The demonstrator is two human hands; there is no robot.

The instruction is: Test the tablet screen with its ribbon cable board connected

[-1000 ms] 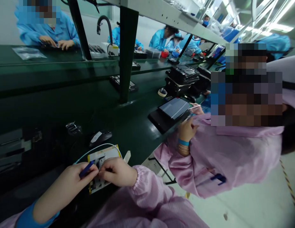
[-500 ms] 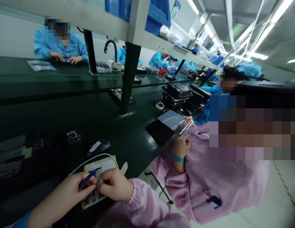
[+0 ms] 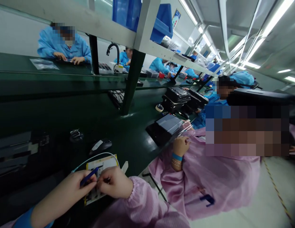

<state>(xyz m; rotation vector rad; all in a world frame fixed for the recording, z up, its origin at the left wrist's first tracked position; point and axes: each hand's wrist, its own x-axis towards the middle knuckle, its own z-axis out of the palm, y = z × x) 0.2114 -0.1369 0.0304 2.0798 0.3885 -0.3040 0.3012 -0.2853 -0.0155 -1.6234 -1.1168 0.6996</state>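
Note:
My left hand (image 3: 71, 188) is closed around a thin blue tool (image 3: 89, 176), its tip pointing toward my right hand. My right hand (image 3: 116, 183) is pinched over a flat white and yellow device (image 3: 100, 164) that lies on the dark green bench (image 3: 128, 139). What the right fingers pinch is too small to name. A pale blue cable (image 3: 95, 156) curves along the device's far edge. Both hands meet over the middle of the device and hide part of it.
A black mouse-like object (image 3: 100, 145) sits just beyond the device. To my right a person in a pink coat (image 3: 209, 180) handles a clear film over a dark tablet (image 3: 165, 128). A tape roll (image 3: 159, 108), stacked black trays (image 3: 180, 95) and a green post (image 3: 132, 82) stand further along. Blue-coated people work opposite.
The view has tilted upward, showing more of the shelf and ceiling. My hands stay together over the device. The person beside me has lowered the film toward the tablet.

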